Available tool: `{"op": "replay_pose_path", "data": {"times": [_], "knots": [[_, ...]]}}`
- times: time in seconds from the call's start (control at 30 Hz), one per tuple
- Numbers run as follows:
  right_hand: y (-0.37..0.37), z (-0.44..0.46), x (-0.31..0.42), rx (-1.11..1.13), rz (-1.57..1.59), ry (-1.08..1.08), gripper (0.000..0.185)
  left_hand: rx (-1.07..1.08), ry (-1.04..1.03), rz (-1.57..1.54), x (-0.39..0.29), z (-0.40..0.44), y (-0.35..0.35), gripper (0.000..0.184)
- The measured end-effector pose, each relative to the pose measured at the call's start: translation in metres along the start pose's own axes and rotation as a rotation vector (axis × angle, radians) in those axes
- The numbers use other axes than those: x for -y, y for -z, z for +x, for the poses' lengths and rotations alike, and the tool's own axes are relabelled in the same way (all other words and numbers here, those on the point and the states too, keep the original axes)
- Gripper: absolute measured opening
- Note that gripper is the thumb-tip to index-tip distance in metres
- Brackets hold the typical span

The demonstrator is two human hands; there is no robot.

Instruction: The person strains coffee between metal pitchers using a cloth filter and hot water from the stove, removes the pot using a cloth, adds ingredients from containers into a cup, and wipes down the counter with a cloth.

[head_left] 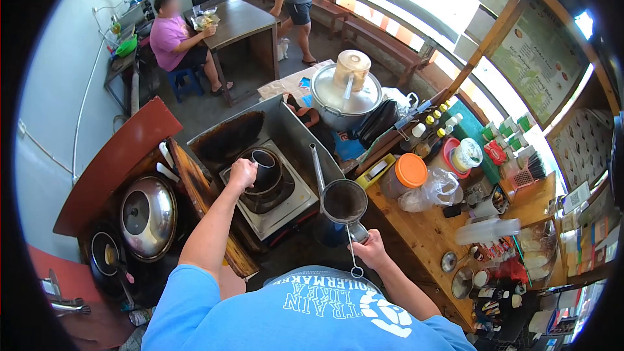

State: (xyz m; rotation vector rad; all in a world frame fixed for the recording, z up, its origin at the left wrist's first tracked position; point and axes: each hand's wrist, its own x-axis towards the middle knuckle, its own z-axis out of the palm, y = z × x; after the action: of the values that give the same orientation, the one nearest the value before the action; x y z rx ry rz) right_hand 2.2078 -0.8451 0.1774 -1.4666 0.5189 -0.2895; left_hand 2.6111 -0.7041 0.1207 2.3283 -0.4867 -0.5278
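Observation:
My left hand [243, 174] is closed round the handle of a dark pot [263, 168], which sits on the burner of a single gas stove [276, 211]. On the right, my right hand [369, 249] grips the handle of a metal mug [357, 229]. A round strainer [344, 201] lies across the mug's top, its long handle reaching up and left. The mug is over the gap right of the stove, close to the wooden counter. What the mug contains is hidden by the strainer.
A large lidded pot [346, 101] stands beyond the stove. Jars, bottles and an orange-lidded tub [412, 170] crowd the wooden counter [416, 234] at right. A domed wok lid [148, 218] is at left. One person sits at a table [239, 19]; another person stands behind.

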Motion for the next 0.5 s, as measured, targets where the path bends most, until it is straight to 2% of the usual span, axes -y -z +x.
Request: {"op": "replay_pose_path", "data": {"times": [0.5], "knots": [[-0.002, -0.001, -0.001, 0.019, 0.018, 0.012, 0.020, 0.048, 0.012, -0.006, 0.007, -0.002, 0.006, 0.032]]}}
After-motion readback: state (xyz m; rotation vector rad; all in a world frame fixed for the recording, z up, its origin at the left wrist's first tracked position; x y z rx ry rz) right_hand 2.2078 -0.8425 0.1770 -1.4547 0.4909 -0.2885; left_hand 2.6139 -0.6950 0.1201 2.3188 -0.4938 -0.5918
